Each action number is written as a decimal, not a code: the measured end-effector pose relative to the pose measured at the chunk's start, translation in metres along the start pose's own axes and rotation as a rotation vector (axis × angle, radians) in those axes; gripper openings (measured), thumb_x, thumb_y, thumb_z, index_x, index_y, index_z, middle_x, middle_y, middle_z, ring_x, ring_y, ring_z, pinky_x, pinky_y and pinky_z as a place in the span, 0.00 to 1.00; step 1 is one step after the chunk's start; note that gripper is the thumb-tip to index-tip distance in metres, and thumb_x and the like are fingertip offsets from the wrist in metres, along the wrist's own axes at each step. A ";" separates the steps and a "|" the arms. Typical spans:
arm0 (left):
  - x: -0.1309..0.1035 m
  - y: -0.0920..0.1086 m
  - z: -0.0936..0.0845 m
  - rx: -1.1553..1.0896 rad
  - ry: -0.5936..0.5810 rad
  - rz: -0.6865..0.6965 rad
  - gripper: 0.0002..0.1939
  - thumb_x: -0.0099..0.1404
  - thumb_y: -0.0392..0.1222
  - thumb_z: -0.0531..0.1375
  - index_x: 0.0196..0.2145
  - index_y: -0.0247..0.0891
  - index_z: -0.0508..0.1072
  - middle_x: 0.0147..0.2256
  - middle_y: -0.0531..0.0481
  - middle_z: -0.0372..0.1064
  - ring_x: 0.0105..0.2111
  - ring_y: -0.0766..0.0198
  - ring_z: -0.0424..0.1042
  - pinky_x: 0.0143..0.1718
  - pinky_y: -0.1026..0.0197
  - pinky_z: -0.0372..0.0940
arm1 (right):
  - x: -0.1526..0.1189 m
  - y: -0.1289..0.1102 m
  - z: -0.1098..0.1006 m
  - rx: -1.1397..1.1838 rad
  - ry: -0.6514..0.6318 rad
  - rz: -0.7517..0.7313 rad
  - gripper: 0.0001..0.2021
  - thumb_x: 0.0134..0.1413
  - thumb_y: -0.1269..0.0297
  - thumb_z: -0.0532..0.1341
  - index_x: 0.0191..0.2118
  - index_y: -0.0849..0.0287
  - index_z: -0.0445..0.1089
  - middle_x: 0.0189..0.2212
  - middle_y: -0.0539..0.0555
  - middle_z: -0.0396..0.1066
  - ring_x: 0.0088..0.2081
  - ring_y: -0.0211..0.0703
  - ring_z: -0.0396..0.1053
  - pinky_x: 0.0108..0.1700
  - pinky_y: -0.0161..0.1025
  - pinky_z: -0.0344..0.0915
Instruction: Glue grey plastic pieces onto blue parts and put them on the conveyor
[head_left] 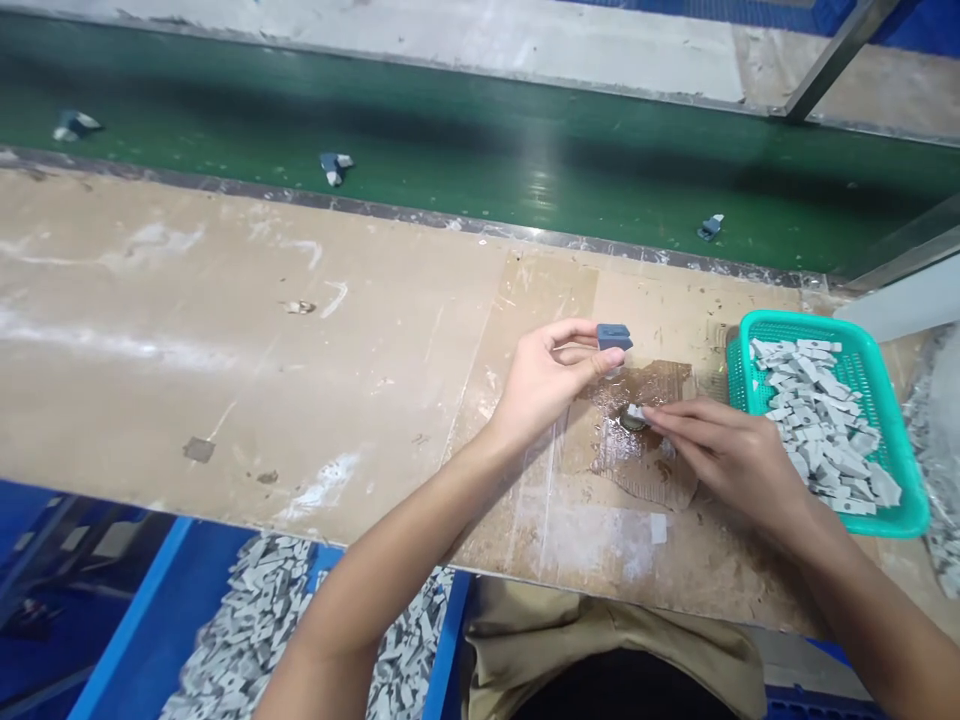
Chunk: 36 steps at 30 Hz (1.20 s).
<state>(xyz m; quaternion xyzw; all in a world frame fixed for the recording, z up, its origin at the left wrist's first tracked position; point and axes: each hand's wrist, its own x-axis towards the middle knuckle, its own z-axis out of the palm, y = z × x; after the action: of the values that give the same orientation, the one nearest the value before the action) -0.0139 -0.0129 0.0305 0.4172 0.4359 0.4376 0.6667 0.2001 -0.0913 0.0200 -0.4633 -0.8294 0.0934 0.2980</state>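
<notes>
Between thumb and fingers, my left hand holds a small dark blue-grey plastic part above the worktable. My right hand pinches a small light grey plastic piece by one end. Its other end is at a small dark round spot or cap on a torn piece of cardboard, which is wet with a shiny, glue-like liquid. I cannot make out whether the piece touches that liquid. To the right of my right hand stands a green plastic basket, filled with similar light grey pieces.
Beyond the table runs a green conveyor belt carrying blue-grey and white parts. A blue bin below the table's front edge holds many grey pieces. At the far right lies a clear plastic bag.
</notes>
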 end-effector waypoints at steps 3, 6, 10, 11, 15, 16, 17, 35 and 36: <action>0.001 -0.005 0.000 -0.015 0.002 -0.036 0.20 0.47 0.43 0.75 0.36 0.33 0.78 0.36 0.44 0.80 0.32 0.66 0.77 0.37 0.63 0.71 | 0.001 0.000 0.001 0.016 0.007 0.007 0.13 0.65 0.75 0.59 0.49 0.56 0.78 0.42 0.54 0.80 0.41 0.40 0.79 0.44 0.36 0.77; 0.002 -0.010 0.001 -0.037 -0.004 -0.050 0.18 0.47 0.41 0.74 0.37 0.34 0.80 0.35 0.45 0.80 0.31 0.66 0.77 0.37 0.63 0.71 | 0.003 -0.001 0.000 0.047 0.029 0.026 0.13 0.65 0.74 0.60 0.49 0.54 0.78 0.41 0.53 0.80 0.39 0.39 0.79 0.41 0.35 0.77; 0.000 -0.015 0.008 -0.039 -0.051 -0.059 0.13 0.47 0.35 0.72 0.34 0.36 0.81 0.34 0.47 0.80 0.35 0.63 0.79 0.42 0.59 0.73 | 0.003 -0.006 -0.007 0.049 0.275 0.152 0.16 0.62 0.75 0.63 0.51 0.51 0.77 0.42 0.51 0.79 0.42 0.39 0.77 0.45 0.37 0.76; -0.001 -0.016 0.010 -0.029 -0.069 -0.062 0.12 0.46 0.34 0.72 0.32 0.37 0.81 0.34 0.47 0.81 0.35 0.62 0.79 0.43 0.58 0.74 | 0.003 -0.007 -0.009 0.051 0.332 0.167 0.18 0.61 0.76 0.64 0.52 0.49 0.77 0.43 0.50 0.78 0.43 0.38 0.76 0.46 0.36 0.75; -0.007 -0.020 0.018 0.007 -0.138 -0.065 0.12 0.44 0.31 0.73 0.29 0.38 0.82 0.32 0.48 0.80 0.32 0.62 0.79 0.42 0.57 0.76 | 0.002 -0.009 -0.012 0.140 0.339 0.145 0.23 0.60 0.79 0.63 0.54 0.44 0.75 0.43 0.48 0.78 0.42 0.35 0.75 0.45 0.34 0.74; -0.009 -0.021 0.019 0.007 -0.147 -0.061 0.12 0.43 0.31 0.73 0.29 0.38 0.82 0.32 0.49 0.80 0.31 0.62 0.79 0.42 0.57 0.77 | 0.002 -0.008 -0.012 0.169 0.320 0.131 0.23 0.61 0.79 0.63 0.55 0.45 0.75 0.43 0.49 0.78 0.42 0.35 0.75 0.44 0.34 0.74; -0.010 -0.022 0.020 0.006 -0.156 -0.057 0.13 0.43 0.31 0.73 0.30 0.38 0.82 0.32 0.49 0.80 0.30 0.63 0.79 0.41 0.57 0.77 | 0.002 -0.008 -0.012 0.194 0.306 0.117 0.23 0.61 0.79 0.62 0.55 0.45 0.74 0.43 0.49 0.77 0.43 0.36 0.75 0.44 0.34 0.74; -0.023 -0.035 0.022 0.166 -0.110 0.216 0.11 0.52 0.31 0.71 0.35 0.40 0.84 0.32 0.49 0.80 0.30 0.65 0.80 0.34 0.66 0.78 | 0.000 -0.002 -0.002 0.304 0.202 0.070 0.23 0.61 0.81 0.58 0.54 0.48 0.76 0.39 0.54 0.74 0.39 0.37 0.75 0.38 0.32 0.74; -0.024 -0.036 0.022 0.160 -0.100 0.200 0.11 0.52 0.32 0.71 0.35 0.39 0.84 0.32 0.48 0.80 0.30 0.64 0.80 0.34 0.66 0.77 | 0.000 -0.002 -0.001 0.308 0.202 0.065 0.23 0.60 0.81 0.58 0.54 0.48 0.76 0.38 0.54 0.74 0.39 0.37 0.75 0.38 0.31 0.74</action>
<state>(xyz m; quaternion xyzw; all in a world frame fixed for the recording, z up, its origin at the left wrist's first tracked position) 0.0093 -0.0495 0.0078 0.5317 0.3915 0.4445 0.6054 0.1999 -0.0925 0.0217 -0.4457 -0.7558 0.1818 0.4439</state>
